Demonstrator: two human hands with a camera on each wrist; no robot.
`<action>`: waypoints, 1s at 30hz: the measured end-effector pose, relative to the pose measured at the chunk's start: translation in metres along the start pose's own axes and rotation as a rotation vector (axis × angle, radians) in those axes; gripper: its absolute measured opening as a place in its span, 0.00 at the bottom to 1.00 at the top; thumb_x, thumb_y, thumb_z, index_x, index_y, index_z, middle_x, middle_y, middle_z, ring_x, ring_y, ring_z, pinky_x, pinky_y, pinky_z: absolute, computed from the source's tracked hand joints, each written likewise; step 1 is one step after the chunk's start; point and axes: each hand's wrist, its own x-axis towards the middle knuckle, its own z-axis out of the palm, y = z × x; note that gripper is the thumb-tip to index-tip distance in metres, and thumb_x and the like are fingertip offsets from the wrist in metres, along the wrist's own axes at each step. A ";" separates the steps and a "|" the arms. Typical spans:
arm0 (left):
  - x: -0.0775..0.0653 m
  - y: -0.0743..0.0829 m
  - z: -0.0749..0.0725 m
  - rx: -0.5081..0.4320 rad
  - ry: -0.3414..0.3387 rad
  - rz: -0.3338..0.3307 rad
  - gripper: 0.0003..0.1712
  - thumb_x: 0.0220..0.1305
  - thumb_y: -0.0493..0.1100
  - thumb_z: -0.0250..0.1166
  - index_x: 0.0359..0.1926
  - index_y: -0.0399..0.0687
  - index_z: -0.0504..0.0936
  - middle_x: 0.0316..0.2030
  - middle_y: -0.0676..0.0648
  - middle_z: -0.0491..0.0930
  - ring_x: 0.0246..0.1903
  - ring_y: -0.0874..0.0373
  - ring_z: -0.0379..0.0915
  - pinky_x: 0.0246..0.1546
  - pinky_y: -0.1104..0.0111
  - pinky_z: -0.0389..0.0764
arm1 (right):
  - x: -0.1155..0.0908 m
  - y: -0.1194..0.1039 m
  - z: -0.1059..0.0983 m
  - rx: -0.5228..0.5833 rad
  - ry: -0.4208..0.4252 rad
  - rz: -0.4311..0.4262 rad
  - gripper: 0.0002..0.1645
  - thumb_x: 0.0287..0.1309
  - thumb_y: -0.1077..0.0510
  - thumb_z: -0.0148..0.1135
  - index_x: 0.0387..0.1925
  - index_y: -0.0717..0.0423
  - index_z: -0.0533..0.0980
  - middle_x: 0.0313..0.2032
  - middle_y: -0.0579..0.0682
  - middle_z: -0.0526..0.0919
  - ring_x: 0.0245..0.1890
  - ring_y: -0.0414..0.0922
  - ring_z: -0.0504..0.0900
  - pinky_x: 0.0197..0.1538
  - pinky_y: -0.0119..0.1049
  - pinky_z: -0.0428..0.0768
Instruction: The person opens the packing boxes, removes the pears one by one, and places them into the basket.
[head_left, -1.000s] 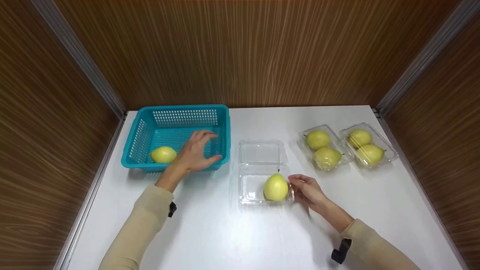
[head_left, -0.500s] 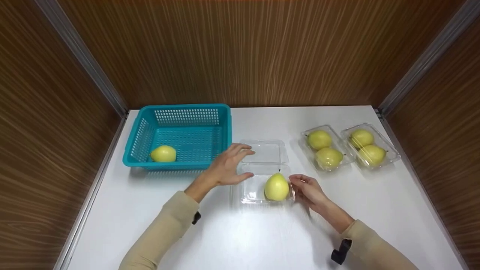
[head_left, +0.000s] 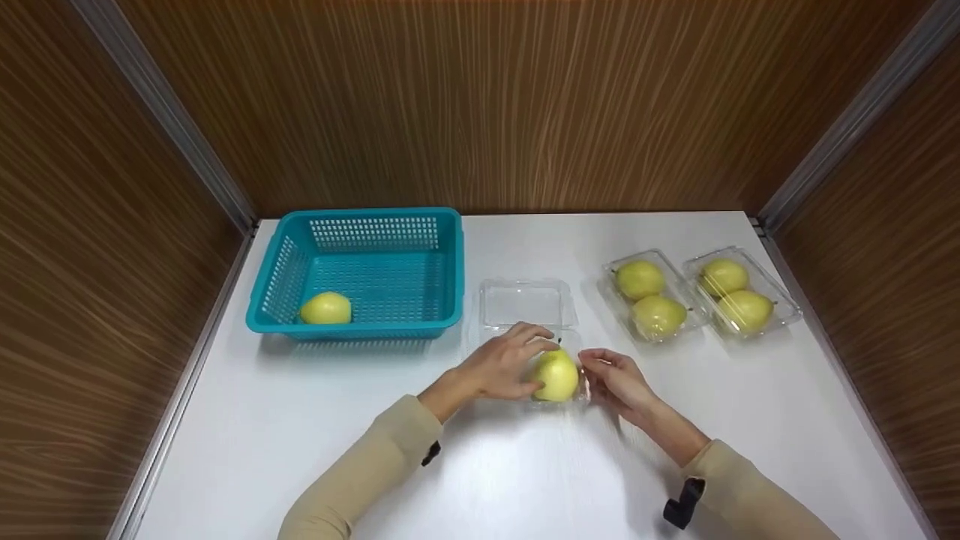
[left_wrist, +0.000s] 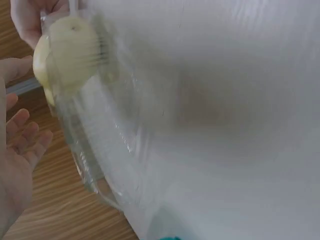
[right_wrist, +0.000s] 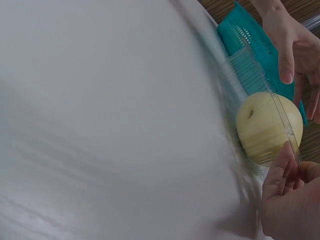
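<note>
A yellow pear (head_left: 558,376) stands at the right end of a clear plastic clamshell container (head_left: 527,304), whose lid lies folded back. My left hand (head_left: 504,365) is over the container's left part, thumb and fingers spread, fingertips right at the pear. Seen from the right wrist, the left hand (right_wrist: 300,55) hangs above the rim beside the pear (right_wrist: 267,127). My right hand (head_left: 616,381) pinches the container's right rim between thumb and fingers; the right wrist view shows these fingers (right_wrist: 281,172) on the clear edge.
A teal basket (head_left: 450,270) at the back left holds one pear (head_left: 327,308). Two clamshells with two pears each, the nearer one (head_left: 679,281) and the far right one (head_left: 780,296), lie at the back right. Wood-grain panels (head_left: 480,105) wall the white table (head_left: 360,420).
My left hand has moved right, from over the basket to the pear in the container. The right hand has stayed at the container's rim.
</note>
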 end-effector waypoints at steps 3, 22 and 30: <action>0.003 0.003 0.008 0.024 -0.031 0.017 0.34 0.62 0.53 0.73 0.68 0.51 0.78 0.69 0.47 0.74 0.71 0.53 0.69 0.69 0.63 0.80 | 0.000 0.001 0.000 0.003 -0.004 -0.002 0.11 0.75 0.56 0.62 0.51 0.58 0.77 0.28 0.39 0.82 0.24 0.32 0.76 0.28 0.24 0.76; 0.008 0.001 0.023 -0.061 -0.106 0.005 0.32 0.65 0.53 0.73 0.68 0.52 0.79 0.71 0.46 0.74 0.73 0.51 0.67 0.74 0.63 0.74 | -0.002 0.001 0.000 0.026 -0.029 -0.015 0.11 0.76 0.56 0.61 0.51 0.59 0.76 0.28 0.39 0.82 0.24 0.32 0.76 0.28 0.24 0.77; 0.011 0.001 0.024 -0.127 -0.109 -0.043 0.35 0.61 0.54 0.77 0.68 0.54 0.79 0.71 0.49 0.74 0.73 0.53 0.68 0.73 0.64 0.75 | -0.001 0.001 -0.001 0.028 -0.033 -0.021 0.07 0.76 0.57 0.61 0.48 0.57 0.76 0.26 0.38 0.82 0.23 0.32 0.76 0.28 0.25 0.77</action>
